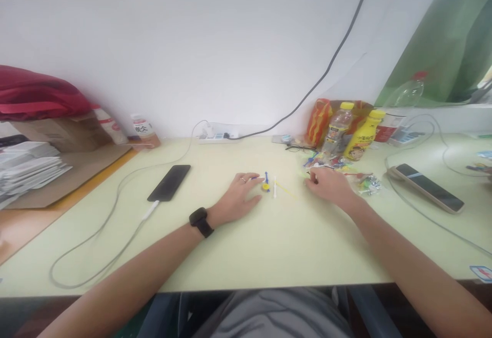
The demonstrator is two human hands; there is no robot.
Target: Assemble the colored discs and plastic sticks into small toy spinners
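Note:
My left hand (239,197) lies low over the table with fingers stretched out and apart. Its fingertips are close to a small blue and yellow plastic piece (265,186); whether they touch it I cannot tell. Just right of that piece lies a thin white plastic piece (274,188), and a thin yellow strip (285,190) slants beside it. My right hand (329,187) is closed, thumb and fingers curled together, in front of a pile of small coloured plastic parts (338,164). What its fingers hold, if anything, is too small and blurred to name.
A clear bag of small parts (371,184) lies right of my right hand. Behind stand a clear bottle (338,128) and a yellow bottle (362,137), with glasses (300,148) nearby. A cabled phone (169,183) lies left, another phone (428,187) right. A power strip (219,137) sits at the wall.

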